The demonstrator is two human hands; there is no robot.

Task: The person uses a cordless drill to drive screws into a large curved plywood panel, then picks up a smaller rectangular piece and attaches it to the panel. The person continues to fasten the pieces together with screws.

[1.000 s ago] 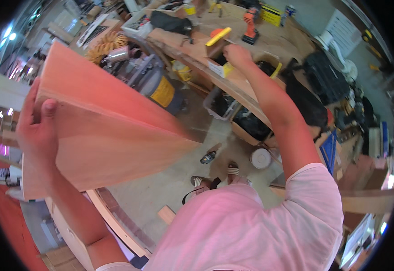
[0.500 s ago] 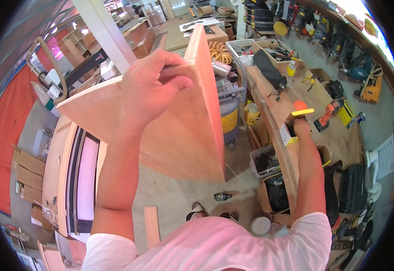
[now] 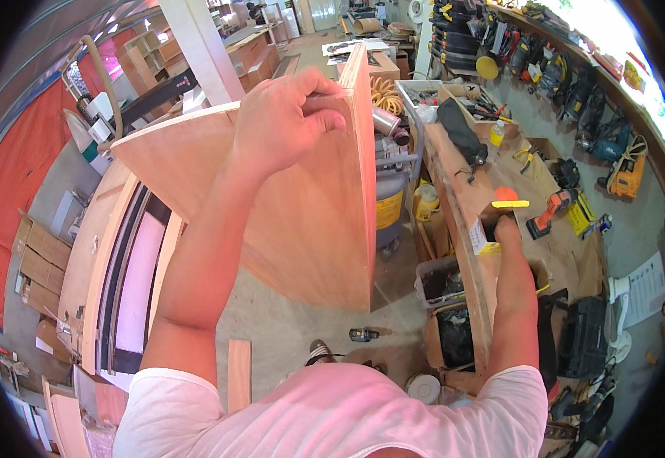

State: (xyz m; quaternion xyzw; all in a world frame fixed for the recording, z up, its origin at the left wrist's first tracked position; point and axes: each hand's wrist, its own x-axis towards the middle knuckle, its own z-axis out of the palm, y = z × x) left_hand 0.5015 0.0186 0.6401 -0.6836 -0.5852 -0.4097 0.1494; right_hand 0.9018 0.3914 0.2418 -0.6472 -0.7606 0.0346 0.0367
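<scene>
My left hand (image 3: pixel 294 118) is closed over the top edge of a large plywood panel (image 3: pixel 302 214), thumb on the near face and fingers over the edge. The panel stands upright, with another upright board (image 3: pixel 359 153) against its right side. Out to the right, my right hand (image 3: pixel 508 230) reaches down into a small open cardboard box (image 3: pixel 487 238) on the wooden workbench (image 3: pixel 454 187). Its fingers are hidden inside, so what they touch does not show. A yellow strip (image 3: pixel 510 204) lies at the box's far rim, and an orange cordless drill (image 3: pixel 552 212) lies just right of it.
A clear bottle (image 3: pixel 497 133) and a black bag (image 3: pixel 458 126) are farther along the bench. A grey wheeled tank (image 3: pixel 390 198) stands behind the panel. On the floor are a dark drill (image 3: pixel 363 334), a wood strip (image 3: pixel 239 374) and a round tub (image 3: pixel 424 388).
My view has shifted a little. The panel and left hand now appear slightly farther right, with the grip kept. My right hand has shifted toward the box's right side, showing more of the dark opening.
</scene>
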